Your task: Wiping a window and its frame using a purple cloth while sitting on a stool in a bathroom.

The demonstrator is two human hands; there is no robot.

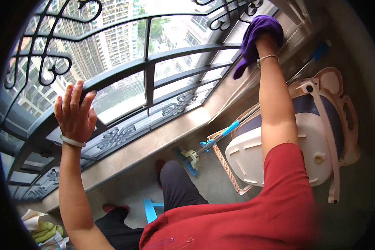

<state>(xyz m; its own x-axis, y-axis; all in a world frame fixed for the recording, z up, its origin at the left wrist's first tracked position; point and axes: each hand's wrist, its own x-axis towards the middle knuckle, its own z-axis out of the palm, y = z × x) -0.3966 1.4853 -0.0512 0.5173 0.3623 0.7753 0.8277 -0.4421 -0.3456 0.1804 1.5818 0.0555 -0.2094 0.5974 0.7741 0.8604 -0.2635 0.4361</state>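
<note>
My right hand (265, 39) is wrapped in a purple cloth (265, 26), which hides most of its fingers. It presses the cloth at the right end of the black metal window grille (190, 51), beside the wall and a beaded blind cord. One corner of the cloth hangs down below the wrist. At the left, my left hand (75, 117) lies against the grille's thick horizontal rail. Its fingers point up and are slightly apart, with nothing held. Beyond the bars are window panes (122, 97), with tall buildings outside.
A pale stone ledge (150, 150) runs below the window. A mop with a blue grip (231, 127) leans at the right, beside a folded plastic baby bathtub (248, 153). Blue plastic legs (150, 211) show near my feet. Crumpled cloths (47, 231) lie at lower left.
</note>
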